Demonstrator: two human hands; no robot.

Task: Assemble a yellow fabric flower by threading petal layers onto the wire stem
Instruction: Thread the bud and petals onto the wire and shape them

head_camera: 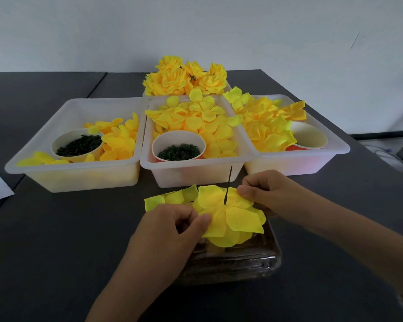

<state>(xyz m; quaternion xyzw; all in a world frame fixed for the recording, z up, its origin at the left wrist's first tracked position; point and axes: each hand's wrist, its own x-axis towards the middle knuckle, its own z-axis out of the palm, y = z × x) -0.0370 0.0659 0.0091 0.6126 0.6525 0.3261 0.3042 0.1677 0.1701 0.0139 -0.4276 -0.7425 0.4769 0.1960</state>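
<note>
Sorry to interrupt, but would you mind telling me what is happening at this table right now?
A person is building a yellow fabric flower. A petal layer sits on a thin dark wire stem that pokes up through its middle. The left hand pinches the layer's near-left edge and the right hand pinches its far-right edge. Behind stand three white trays of loose petals, and finished flowers are piled farther back.

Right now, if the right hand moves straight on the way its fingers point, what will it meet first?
Probably the wire stem: the right hand points leftward, pinching the petal layer just beside it. Depth is unclear.
</note>
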